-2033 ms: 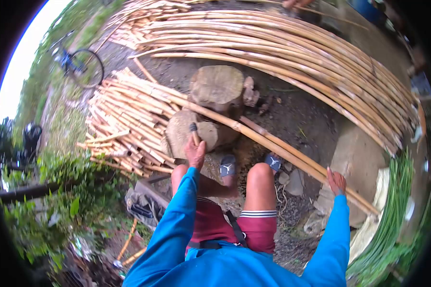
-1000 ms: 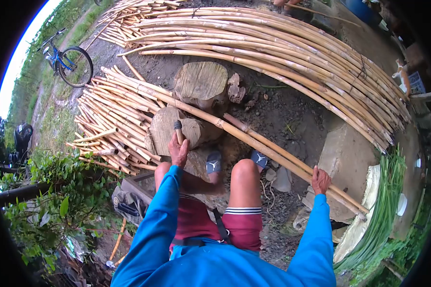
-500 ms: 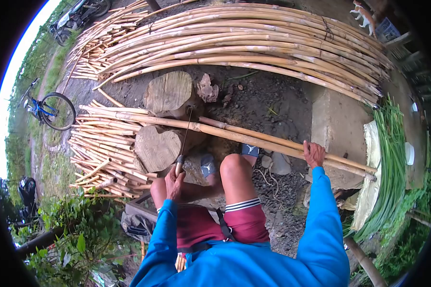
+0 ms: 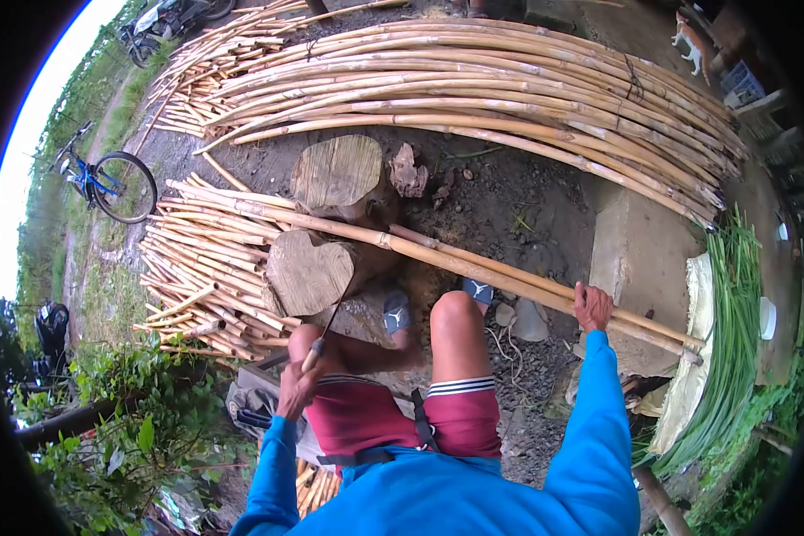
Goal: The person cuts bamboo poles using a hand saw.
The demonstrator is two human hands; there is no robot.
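My left hand [image 4: 297, 390] is closed round the handle of a long, thin-bladed knife [image 4: 313, 355]. Its dark blade points up toward the nearer wood stump [image 4: 305, 275], apart from the poles. A long bamboo pole [image 4: 348, 229] runs across between this stump and the farther stump [image 4: 335, 174], reaching from the left pile to the right side. Beside it lies a shorter bamboo pole [image 4: 431, 245]. My right hand [image 4: 593, 307] grips the poles near their right ends; whether it holds one or both is hard to see.
Cut bamboo lengths [image 4: 205, 268] are piled at left. Long bamboo poles [image 4: 473, 85] lie bundled beyond the stumps. A concrete block [image 4: 634, 259], pale sheet [image 4: 688, 384] and green leaves [image 4: 732, 304] are at right. A bicycle [image 4: 121, 188] and a cat [image 4: 688, 40] are farther off.
My left hand has drawn the knife back toward my body, so its blade no longer crosses the long pole. My right hand keeps its grip; the view has shifted slightly.
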